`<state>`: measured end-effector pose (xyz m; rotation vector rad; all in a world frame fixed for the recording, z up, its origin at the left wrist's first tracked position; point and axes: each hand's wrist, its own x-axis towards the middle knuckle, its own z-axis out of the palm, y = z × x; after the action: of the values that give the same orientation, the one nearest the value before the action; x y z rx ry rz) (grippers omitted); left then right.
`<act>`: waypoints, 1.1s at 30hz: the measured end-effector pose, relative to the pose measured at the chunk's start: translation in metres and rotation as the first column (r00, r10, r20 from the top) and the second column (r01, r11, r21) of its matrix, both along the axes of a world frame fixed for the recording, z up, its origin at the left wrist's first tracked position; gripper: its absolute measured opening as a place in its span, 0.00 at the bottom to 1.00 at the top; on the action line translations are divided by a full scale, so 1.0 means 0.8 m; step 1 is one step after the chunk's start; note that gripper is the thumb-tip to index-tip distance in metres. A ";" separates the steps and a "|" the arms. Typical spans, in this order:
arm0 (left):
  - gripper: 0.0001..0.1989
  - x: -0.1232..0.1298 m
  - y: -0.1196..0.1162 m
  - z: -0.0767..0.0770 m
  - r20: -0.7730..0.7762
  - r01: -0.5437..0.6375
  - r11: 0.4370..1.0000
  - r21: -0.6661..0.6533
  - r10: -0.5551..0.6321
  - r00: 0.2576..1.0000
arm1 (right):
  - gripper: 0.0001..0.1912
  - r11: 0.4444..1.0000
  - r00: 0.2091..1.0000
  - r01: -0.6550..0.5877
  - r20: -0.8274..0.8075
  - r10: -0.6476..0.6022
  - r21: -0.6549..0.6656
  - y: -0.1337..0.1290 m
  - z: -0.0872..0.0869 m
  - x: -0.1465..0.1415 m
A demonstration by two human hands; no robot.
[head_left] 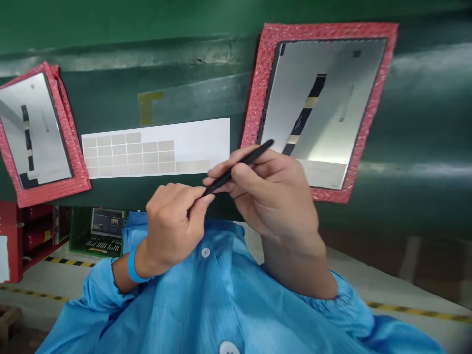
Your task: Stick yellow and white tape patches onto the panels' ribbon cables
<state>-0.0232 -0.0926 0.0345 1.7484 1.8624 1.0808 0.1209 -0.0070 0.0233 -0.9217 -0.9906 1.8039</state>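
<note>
A slim black pen-like tool (254, 153) slants between my hands, over the table's near edge. My right hand (275, 196) pinches its upper part between thumb and fingers. At the tool's lower end, my left hand (177, 221) is closed, thumb and forefinger pressed on it. Behind my right hand lies a silver panel (332, 118) with a dark strip, on pink bubble wrap (372, 113). A white sheet (202, 142) with rows of beige labels lies beyond my left hand.
Another silver panel (40, 118) rests on pink bubble wrap at the far left. Clear film with yellow tape (146, 115) is on the green table (106, 108). Below the table edge are a green crate (79, 236) and a red cabinet (14, 246).
</note>
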 end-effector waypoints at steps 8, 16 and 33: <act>0.15 -0.031 0.052 -0.058 -0.395 0.098 0.995 0.015 -0.084 0.915 | 0.18 0.960 0.952 0.167 0.217 -0.217 0.226 0.075 -0.046 0.005; 0.16 -0.028 0.057 -0.057 -0.422 0.091 0.992 -0.089 -0.120 0.899 | 0.16 0.970 0.930 0.045 0.345 -0.128 0.237 0.075 -0.044 0.005; 0.17 -0.027 0.060 -0.052 -0.409 0.073 0.981 -0.178 -0.142 0.901 | 0.16 0.974 0.938 -0.023 0.341 -0.057 0.225 0.080 -0.038 0.004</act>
<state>-0.0445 -0.0448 -0.0068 2.0815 1.9943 0.5198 0.1240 0.0567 -0.0070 -1.1213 -1.3724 1.5019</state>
